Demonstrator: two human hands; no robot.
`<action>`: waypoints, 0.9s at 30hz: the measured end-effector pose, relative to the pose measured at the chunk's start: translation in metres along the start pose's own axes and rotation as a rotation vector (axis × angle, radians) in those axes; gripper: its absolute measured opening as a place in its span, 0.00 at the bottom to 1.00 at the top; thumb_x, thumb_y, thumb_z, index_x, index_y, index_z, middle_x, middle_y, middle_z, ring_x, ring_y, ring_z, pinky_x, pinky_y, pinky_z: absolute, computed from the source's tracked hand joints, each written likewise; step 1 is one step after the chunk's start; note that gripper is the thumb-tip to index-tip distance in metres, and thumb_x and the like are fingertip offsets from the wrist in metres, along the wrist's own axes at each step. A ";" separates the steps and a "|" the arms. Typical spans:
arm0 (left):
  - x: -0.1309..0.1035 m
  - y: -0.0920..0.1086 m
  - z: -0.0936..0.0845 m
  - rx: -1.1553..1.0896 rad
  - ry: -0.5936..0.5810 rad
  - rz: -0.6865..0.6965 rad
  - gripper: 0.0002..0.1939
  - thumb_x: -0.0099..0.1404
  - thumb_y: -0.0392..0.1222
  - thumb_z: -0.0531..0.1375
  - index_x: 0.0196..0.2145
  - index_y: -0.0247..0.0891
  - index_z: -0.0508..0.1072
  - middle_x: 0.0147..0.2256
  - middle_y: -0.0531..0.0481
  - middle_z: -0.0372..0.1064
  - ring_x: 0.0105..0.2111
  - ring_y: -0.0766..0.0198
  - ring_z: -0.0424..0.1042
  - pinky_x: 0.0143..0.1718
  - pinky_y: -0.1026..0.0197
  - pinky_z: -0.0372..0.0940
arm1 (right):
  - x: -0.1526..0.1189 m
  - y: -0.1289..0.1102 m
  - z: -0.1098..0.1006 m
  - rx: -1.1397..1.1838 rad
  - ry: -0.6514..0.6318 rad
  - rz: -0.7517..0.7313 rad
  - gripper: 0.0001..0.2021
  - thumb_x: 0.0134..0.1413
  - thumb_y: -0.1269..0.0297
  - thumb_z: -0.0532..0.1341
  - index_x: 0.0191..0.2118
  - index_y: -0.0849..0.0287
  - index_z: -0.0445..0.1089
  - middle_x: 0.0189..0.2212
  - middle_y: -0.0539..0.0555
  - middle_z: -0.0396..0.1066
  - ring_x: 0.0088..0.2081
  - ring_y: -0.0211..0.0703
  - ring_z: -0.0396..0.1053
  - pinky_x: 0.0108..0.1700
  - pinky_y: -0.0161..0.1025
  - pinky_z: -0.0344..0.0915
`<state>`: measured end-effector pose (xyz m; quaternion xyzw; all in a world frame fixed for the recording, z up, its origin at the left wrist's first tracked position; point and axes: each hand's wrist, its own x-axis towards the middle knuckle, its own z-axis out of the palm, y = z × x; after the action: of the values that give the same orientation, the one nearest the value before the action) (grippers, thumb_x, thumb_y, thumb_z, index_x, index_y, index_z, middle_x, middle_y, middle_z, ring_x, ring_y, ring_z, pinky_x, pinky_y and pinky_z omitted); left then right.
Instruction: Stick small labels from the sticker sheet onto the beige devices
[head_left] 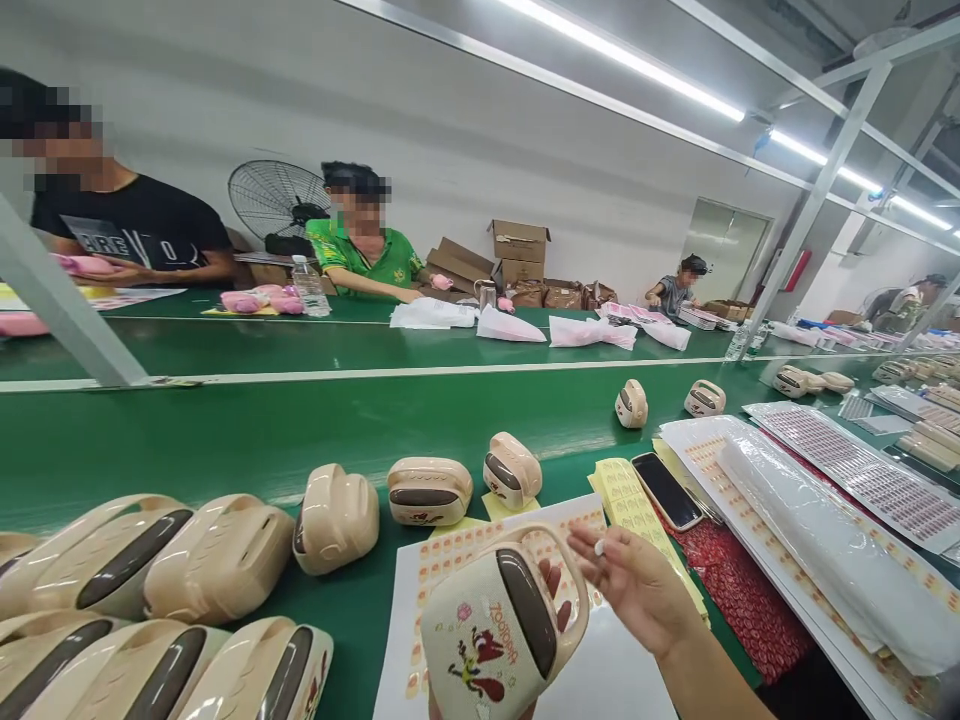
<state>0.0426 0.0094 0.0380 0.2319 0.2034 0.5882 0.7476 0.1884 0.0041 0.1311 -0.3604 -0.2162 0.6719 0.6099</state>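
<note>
A beige handled case (480, 640) with a dark oval panel, printed lettering and a red cartoon figure is tilted up in front of me. My left hand (553, 590) grips it from behind; some fingers show through the handle loop, the rest are hidden. Just right of the handle is my right hand (637, 580), its fingers stretched out and apart, with a small white spot at one fingertip that I cannot make out. Beneath the case lies a white sheet of small orange stickers (427, 570).
Several similar beige cases (217, 555) stand at left and along the green table (247, 430). Yellow sticker sheets (637, 500), a phone (667, 490), red bubble wrap (739, 590) and plastic-covered sheets (825, 540) lie at right. Co-workers (367, 250) sit across the table.
</note>
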 end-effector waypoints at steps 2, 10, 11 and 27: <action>-0.003 0.004 -0.009 -0.080 0.004 -0.049 0.29 0.56 0.68 0.43 0.48 0.58 0.68 0.47 0.51 0.72 0.48 0.46 0.67 0.48 0.38 0.60 | -0.001 -0.001 -0.006 -0.032 0.068 -0.081 0.13 0.25 0.62 0.73 0.19 0.57 0.69 0.40 0.54 0.74 0.47 0.46 0.67 0.47 0.39 0.60; -0.008 0.011 -0.003 -0.124 0.259 -0.107 0.27 0.54 0.62 0.55 0.47 0.46 0.71 0.37 0.46 0.77 0.41 0.47 0.72 0.45 0.45 0.63 | -0.005 0.033 0.007 -0.127 -0.103 -0.069 0.11 0.30 0.60 0.72 0.20 0.57 0.70 0.46 0.56 0.70 0.53 0.53 0.61 0.56 0.50 0.51; -0.009 0.013 0.003 -0.084 0.292 -0.096 0.29 0.53 0.60 0.57 0.49 0.44 0.70 0.38 0.45 0.76 0.42 0.46 0.72 0.45 0.46 0.64 | -0.004 0.037 0.008 -0.144 -0.096 -0.065 0.12 0.30 0.59 0.72 0.20 0.57 0.70 0.47 0.56 0.70 0.53 0.54 0.61 0.56 0.49 0.51; -0.008 0.014 0.019 0.226 0.403 0.066 0.36 0.51 0.57 0.61 0.55 0.46 0.58 0.56 0.44 0.58 0.53 0.49 0.61 0.48 0.53 0.62 | 0.002 0.057 0.009 -0.514 -0.037 -0.138 0.16 0.33 0.51 0.69 0.20 0.57 0.68 0.50 0.58 0.62 0.56 0.56 0.55 0.54 0.49 0.53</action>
<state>0.0406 0.0019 0.0624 0.1987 0.4054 0.6203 0.6414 0.1441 -0.0017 0.0946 -0.4755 -0.4150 0.5582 0.5386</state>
